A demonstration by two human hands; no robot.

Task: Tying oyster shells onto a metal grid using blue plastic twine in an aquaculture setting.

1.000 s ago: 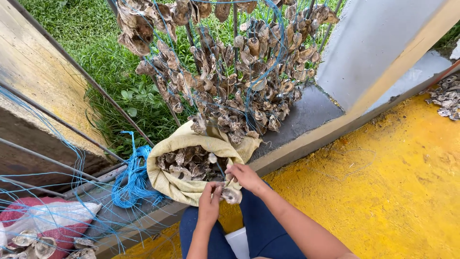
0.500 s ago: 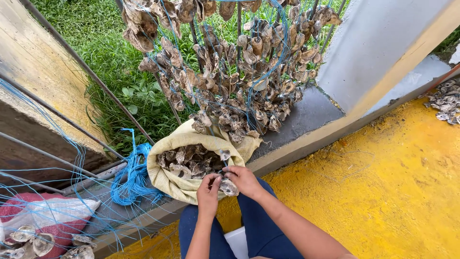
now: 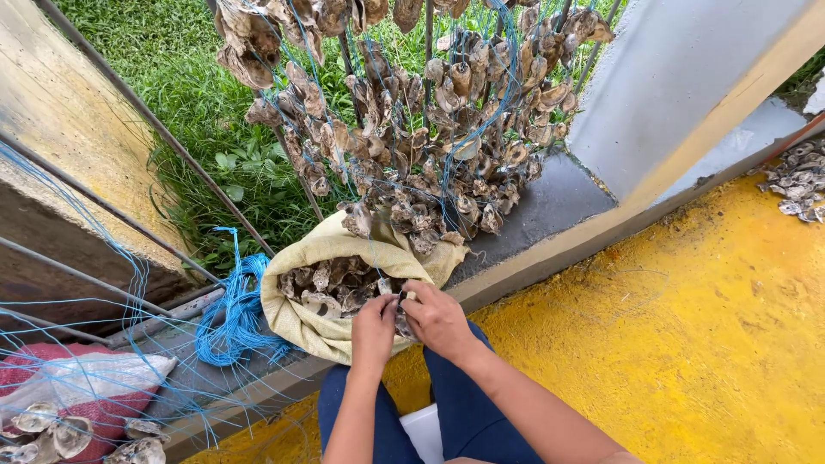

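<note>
My left hand (image 3: pixel 373 327) and my right hand (image 3: pixel 439 320) meet at the near rim of a tan sack (image 3: pixel 296 320) filled with oyster shells (image 3: pixel 331 284). Both hands pinch one grey shell (image 3: pixel 400 313) between them, mostly hidden by the fingers. A thin blue line (image 3: pixel 404 258) seems to run from the shell up to the hanging strings of shells (image 3: pixel 412 129) tied on blue cord above the sack. My knees in dark blue trousers (image 3: pixel 468 412) are under my arms.
A coil of blue cord (image 3: pixel 230 314) lies left of the sack. Metal rods (image 3: pixel 163 146) slant across grass. A red and white bag (image 3: pixel 77 382) with shells sits at bottom left. Yellow floor (image 3: pixel 687 344) stretches right, with a shell pile (image 3: pixel 795 180) at the far edge.
My hands have drawn closer together over the shell at the sack's rim. The shell, visible under the right hand earlier, is now mostly covered by the fingers.
</note>
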